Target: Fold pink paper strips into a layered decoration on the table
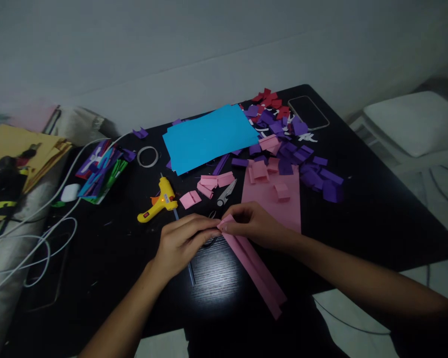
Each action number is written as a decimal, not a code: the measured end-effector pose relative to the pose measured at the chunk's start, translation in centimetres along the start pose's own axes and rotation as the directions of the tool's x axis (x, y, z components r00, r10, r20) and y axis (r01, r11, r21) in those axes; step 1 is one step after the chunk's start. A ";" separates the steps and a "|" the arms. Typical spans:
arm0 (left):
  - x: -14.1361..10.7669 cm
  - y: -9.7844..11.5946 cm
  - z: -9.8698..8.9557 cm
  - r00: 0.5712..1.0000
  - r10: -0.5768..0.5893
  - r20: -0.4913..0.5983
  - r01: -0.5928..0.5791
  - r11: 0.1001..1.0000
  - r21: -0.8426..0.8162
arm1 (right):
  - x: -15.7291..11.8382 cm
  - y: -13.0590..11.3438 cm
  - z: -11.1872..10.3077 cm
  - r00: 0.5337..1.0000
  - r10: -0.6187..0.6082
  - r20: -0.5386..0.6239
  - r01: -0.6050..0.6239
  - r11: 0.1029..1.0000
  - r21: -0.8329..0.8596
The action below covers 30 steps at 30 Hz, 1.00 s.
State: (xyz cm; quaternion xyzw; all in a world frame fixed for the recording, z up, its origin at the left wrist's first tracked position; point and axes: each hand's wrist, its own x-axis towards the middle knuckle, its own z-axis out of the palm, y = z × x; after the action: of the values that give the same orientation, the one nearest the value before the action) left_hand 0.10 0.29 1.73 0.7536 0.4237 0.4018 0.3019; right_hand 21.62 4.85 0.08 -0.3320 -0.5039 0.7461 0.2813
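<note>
Two bare hands meet at the far end of a folded pink strip (252, 263), its long loose end running down toward the near edge of the black table (115, 278). The left hand (179, 243) has its thumb and fingertips close together at the strip's tip; whether they clamp it, I cannot tell. The right hand (256, 224) pinches the strip between thumb and finger, almost touching the left fingertips. A thin stick (190, 273) passes under the left hand toward a yellow glue gun (160, 201). Beyond the hands are small folded pink pieces (190, 199) and a flat pink sheet (283, 214), then blue sheets (211, 136), purple pieces (309, 174) and, farther back, a phone (309, 112)
</note>
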 end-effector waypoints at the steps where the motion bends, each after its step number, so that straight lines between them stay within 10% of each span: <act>1: 0.0 0.0 -0.1 1.000 -0.005 0.001 0.005 1.000 0.001 | 0.0 0.0 0.0 1.000 -0.004 0.006 0.004 1.000 -0.003; 30: 0.0 -0.2 -0.1 0.997 0.076 0.013 -0.077 0.997 0.023 | -0.2 -0.4 -0.2 0.998 0.021 0.054 -0.021 1.000 -0.004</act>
State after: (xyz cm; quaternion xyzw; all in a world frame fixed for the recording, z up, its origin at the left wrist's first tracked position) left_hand -0.11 0.37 1.59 0.7752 0.3975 0.4033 0.2800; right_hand 21.95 4.96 0.46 -0.3177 -0.5089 0.7569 0.2592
